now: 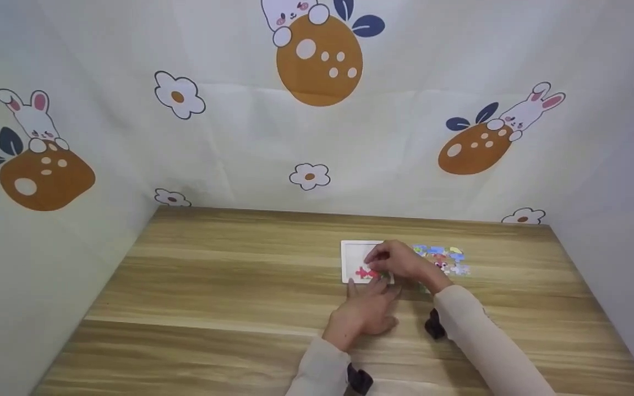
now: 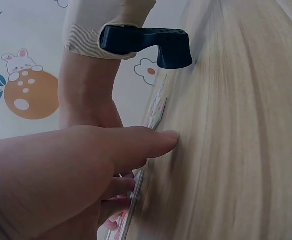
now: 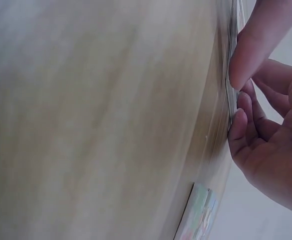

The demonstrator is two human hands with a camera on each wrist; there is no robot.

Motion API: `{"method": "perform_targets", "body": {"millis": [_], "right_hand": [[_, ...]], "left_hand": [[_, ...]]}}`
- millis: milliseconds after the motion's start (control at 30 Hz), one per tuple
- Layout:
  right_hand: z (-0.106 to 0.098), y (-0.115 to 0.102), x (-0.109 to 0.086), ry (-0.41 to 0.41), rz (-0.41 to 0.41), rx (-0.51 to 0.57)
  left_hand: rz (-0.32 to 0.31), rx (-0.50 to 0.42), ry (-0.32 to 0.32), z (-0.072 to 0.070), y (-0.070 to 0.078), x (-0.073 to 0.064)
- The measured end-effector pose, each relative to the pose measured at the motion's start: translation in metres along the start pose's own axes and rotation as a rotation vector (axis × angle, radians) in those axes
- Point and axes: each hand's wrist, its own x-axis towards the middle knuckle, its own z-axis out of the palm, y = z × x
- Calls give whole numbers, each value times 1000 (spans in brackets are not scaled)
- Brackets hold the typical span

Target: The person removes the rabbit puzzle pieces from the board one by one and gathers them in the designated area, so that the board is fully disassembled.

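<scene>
A white puzzle tray (image 1: 343,258) lies on the table with a few red jigsaw pieces (image 1: 361,272) along its near side. My left hand (image 1: 367,311) rests at the tray's near edge, fingers spread and fairly straight on the rim. Above the tray's right part is my right hand (image 1: 402,259), its fingers bent down toward the red pieces. In the right wrist view the fingertips of that right hand (image 3: 270,145) are right at the tray's edge. Whether they pinch a piece I cannot tell.
Just right of the tray lies a group of colourful jigsaw pieces (image 1: 454,256), partly covered by the right forearm. Both wrists wear dark camera mounts (image 1: 359,378). Behind the wooden table (image 1: 212,275) hangs a pale patterned curtain (image 1: 229,137).
</scene>
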Motion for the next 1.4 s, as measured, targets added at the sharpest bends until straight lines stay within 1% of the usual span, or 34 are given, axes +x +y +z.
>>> {"method": "perform_targets", "body": {"millis": [267,500,667,867,1000,1067,1200,1300,1400], "right_hand": [[1,-2,-1,8,32,9],[3,-4,-3,-13,-32,16],[1,-4,-3,-4,-14,22],[-2,-5,-6,31,-31,38],[-9,-6,-9,70,-28,54],[-14,-7,-11,83,-7,61],[-28,-6,-19,99,3,43],[-36,0,-28,113,-8,41],[-41,11,-39,137,2,52]], "left_hand": [[-12,23,9,1,2,-1],[-27,8,20,5,4,-1],[-34,2,21,5,5,-1],[-24,25,31,5,5,0],[-15,21,34,5,4,0],[-12,7,28,5,4,0],[-10,-2,27,3,3,0],[-11,3,27,3,3,0],[-9,-2,20,4,3,0]]}}
